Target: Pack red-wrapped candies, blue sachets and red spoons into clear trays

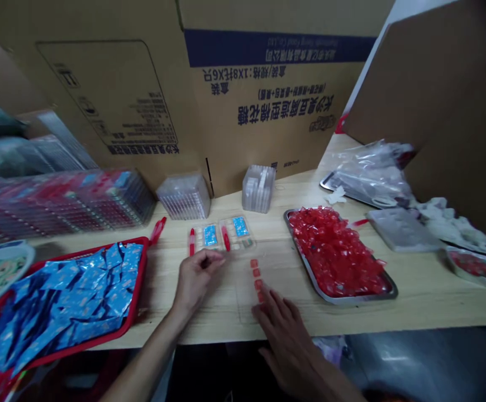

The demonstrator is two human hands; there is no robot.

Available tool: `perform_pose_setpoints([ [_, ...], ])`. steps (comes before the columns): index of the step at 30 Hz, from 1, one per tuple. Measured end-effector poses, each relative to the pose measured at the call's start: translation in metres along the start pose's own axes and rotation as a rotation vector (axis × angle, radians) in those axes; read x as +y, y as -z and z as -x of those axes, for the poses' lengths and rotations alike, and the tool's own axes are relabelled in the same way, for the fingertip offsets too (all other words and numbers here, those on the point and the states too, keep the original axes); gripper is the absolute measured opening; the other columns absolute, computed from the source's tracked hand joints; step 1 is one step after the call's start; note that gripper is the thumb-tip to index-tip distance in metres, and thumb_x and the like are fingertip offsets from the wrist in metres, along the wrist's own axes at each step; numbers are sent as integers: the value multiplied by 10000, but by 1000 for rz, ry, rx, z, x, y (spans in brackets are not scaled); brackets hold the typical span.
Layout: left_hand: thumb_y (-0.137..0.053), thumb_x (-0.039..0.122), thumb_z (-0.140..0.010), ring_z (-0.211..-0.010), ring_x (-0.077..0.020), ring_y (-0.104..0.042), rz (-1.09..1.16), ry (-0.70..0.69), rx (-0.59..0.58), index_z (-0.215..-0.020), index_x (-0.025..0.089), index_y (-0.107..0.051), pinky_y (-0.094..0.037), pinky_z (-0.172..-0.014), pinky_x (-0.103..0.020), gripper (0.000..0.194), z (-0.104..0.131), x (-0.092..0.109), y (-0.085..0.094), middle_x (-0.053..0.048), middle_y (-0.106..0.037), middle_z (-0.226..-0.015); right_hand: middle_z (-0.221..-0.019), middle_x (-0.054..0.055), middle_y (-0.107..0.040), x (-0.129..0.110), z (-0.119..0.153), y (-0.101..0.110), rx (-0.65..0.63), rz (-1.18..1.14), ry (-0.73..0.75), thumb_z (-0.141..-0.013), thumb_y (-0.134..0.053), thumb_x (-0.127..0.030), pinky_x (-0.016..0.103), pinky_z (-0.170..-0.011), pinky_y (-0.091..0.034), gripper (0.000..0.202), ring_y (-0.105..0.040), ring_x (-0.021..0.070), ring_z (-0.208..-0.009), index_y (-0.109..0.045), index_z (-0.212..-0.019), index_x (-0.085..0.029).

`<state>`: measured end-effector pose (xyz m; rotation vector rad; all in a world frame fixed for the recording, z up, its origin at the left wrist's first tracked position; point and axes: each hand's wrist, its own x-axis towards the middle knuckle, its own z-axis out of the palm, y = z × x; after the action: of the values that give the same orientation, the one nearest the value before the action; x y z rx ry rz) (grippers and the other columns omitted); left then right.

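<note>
My left hand [196,276] hovers over the table just below two small clear trays, its thumb and fingers pinched together; whatever they may hold is too small to make out. The left tray [204,243] and the right tray [235,237] each carry a red stick-like piece and a blue packet [239,226]. My right hand [280,321] lies with fingers stretched out at the lower end of a row of small red squares [256,272]. These squares sit on a thin transparent sheet or board [245,304], whose edges are faint. The fingertips partly cover the lowest square.
A red basket [146,262] of blue packets stands left, beside a bowl [29,254]. To the right is a metal tray [322,293] heaped with red pieces. Clear tray stacks [184,198] and a large cardboard box [226,151] line the back. Plastic bags [368,167] lie at right.
</note>
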<state>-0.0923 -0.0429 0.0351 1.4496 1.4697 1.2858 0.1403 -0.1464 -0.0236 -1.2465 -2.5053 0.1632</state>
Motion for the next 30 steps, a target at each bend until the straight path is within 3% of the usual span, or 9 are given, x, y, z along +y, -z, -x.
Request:
perform_pose_setpoints([
  [4,-679,240,-807,-738,-179,-644,-60,-225,-131,-792,198,-710,-530,-706,-291,53,-22,46,-77,-27,-701,-783,-1382,168,-577,-2,4,-25,110,181,48,-725,-550,-86,520,-1000,-433,676,-512,353,-1255,-481,-1392,-172],
  [7,-499,72,-847,-1053,-210,-655,-168,-534,-425,-1062,201,-722,-522,-935,-356,335,-23,71,-138,-94,-715,-1114,-1234,164,-663,-1,4,-40,143,231,70,-706,-543,-84,484,-831,-504,636,-617,350,-1037,-562,-1329,-215],
  [9,-499,31,-799,-1283,-257,-542,-290,-694,-590,-1278,187,-635,-433,-1083,-447,521,-25,74,-155,-137,-607,-1359,-1197,157,-676,5,9,-40,136,202,77,-713,-538,-85,456,-761,-518,602,-637,329,-938,-600,-1293,-235],
  [12,-524,57,-791,-1367,-322,-455,-479,-655,-596,-1333,162,-598,-323,-1159,-545,557,-33,57,-136,-167,-546,-1429,-1219,122,-672,28,15,-19,186,70,2,-772,-488,-70,424,-785,-537,583,-645,291,-962,-607,-1305,-273],
  [16,-500,92,-836,-1415,-364,-391,-736,-268,-435,-1277,139,-621,-246,-1176,-617,460,-39,9,-79,-190,-555,-1417,-1111,95,-714,70,-1,36,339,-230,-225,-898,-474,-227,420,-810,-556,318,-666,277,-1004,-706,-1104,-293],
  [20,-514,153,-877,-1477,-352,-284,-759,-187,-471,-1434,143,-460,-279,-1178,-574,559,-3,-31,-54,-192,-374,-1564,-1014,102,-740,88,-46,67,384,-623,-506,-862,-593,-442,412,-757,-552,292,-694,280,-896,-704,-1050,-248],
  [22,-477,175,-912,-1484,-322,-280,-635,-235,-413,-1474,157,-392,-289,-1183,-549,568,23,-38,-54,-190,-336,-1584,-1012,117,-739,80,-72,61,436,-916,-598,-810,-655,-479,390,-751,-549,446,-696,270,-899,-633,-1166,-212],
  [25,-395,269,-994,-1448,-270,-370,-286,-166,-172,-1512,180,-284,-339,-1172,-500,538,45,-30,-58,-189,-386,-1559,-995,101,-737,54,-105,39,511,-1339,-644,-757,-714,-462,374,-766,-549,734,-697,237,-880,-427,-1380,-199],
  [30,-497,400,-979,-1125,-223,-655,169,150,47,-1506,212,-221,-549,-942,-380,624,30,-21,-60,-186,-489,-1460,-866,14,-726,12,-125,11,450,-1567,-623,-761,-723,-388,360,-757,-538,909,-675,185,-739,-210,-1494,-231],
])
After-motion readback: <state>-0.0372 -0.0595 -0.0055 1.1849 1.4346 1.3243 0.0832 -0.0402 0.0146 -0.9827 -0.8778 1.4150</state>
